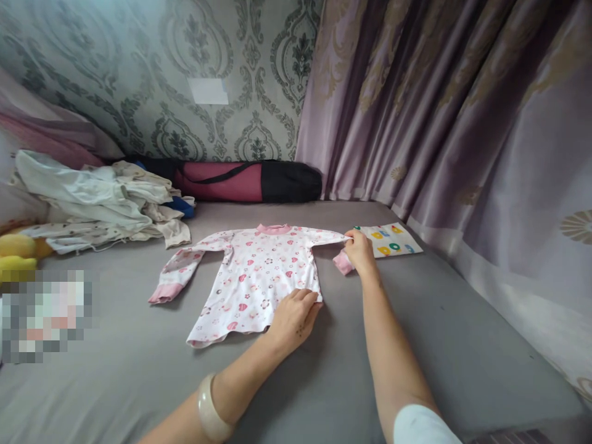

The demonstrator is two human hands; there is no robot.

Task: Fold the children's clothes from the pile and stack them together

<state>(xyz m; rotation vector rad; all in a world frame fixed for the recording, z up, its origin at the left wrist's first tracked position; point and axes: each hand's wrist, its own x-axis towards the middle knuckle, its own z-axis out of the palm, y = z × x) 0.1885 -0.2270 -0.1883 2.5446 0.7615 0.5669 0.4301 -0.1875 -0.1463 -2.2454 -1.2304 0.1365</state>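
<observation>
A small long-sleeved shirt (259, 277), white with pink hearts and flowers and a pink collar, lies spread on the grey bed sheet. At its lower right hem corner, my left hand (296, 316) has its fingers closed on the fabric; a pale bangle (211, 410) circles that wrist. My right hand (361, 250) pinches the right-side sleeve (330, 237) partway along, and the pink cuff (343, 263) hangs bent below it. On the other side, the left-side sleeve (185, 265) lies angled down, flat on the sheet.
Beyond my right hand lies a folded cloth with colourful letters (393, 240). A heap of pale clothes (102, 197) is at the left, beside yellow plush things (18, 256). Along the wall rests a maroon and black long bag (231, 180). Purple curtains (416, 123) hang at the right.
</observation>
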